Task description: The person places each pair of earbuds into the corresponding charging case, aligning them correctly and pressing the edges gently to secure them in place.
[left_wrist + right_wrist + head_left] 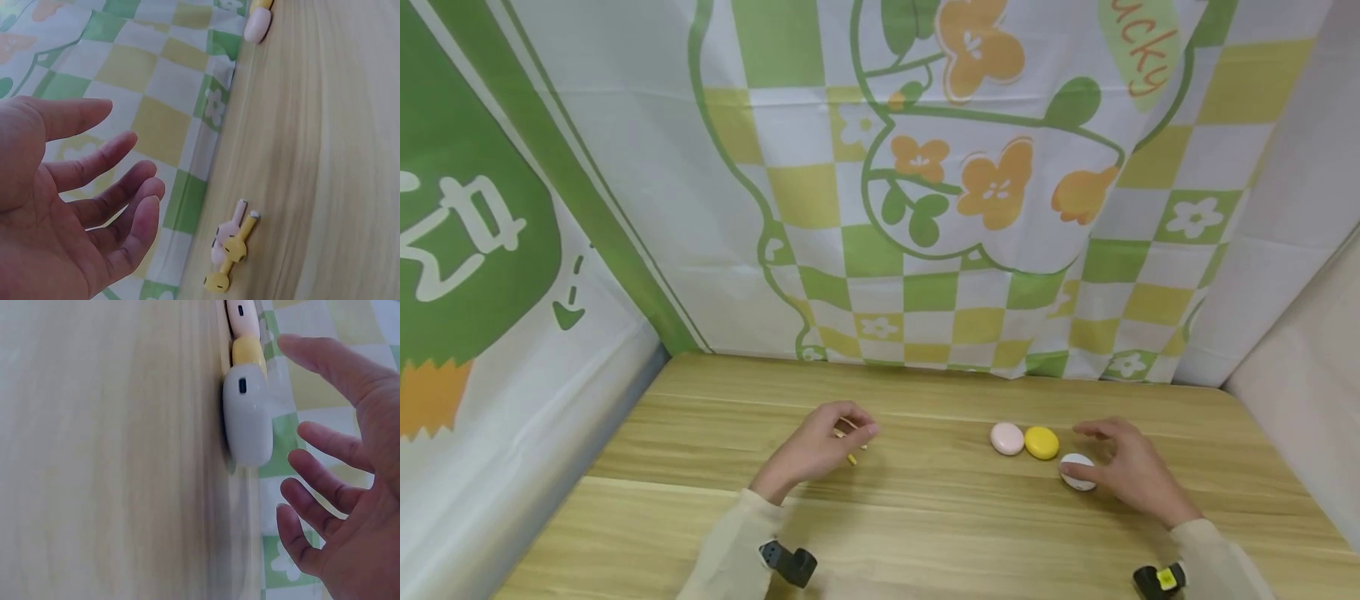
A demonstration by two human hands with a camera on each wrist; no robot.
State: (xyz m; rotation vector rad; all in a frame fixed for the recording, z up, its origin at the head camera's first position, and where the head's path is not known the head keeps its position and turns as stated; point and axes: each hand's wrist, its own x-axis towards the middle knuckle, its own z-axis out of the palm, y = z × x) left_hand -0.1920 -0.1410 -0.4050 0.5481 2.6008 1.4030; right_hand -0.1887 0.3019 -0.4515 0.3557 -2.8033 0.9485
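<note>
Three rounded cases (1041, 443) on the worktop (940, 508), right of its middle and toward the far edge: pink case (1007, 438) on the left, yellow case (1041, 443) just beside it, white case (1077, 460) at the right end, nearest the near edge! And look at the right hand (1135, 473), fingers spread and gently bent, nothing gripped; from the head its thumb crosses the white case, yet the wrist view shows a gap. Over on the left half, a little cluster of yellow and pink earbuds (236, 248) lies on the wood, partly covered from above by the left hand (815, 446), whose fingers curve loosely around air. Pale sleeves (730, 542), a black wrist camera (787, 564) on the left one, and beyond the far edge hangs a checked, flowered cloth (925, 292).
</note>
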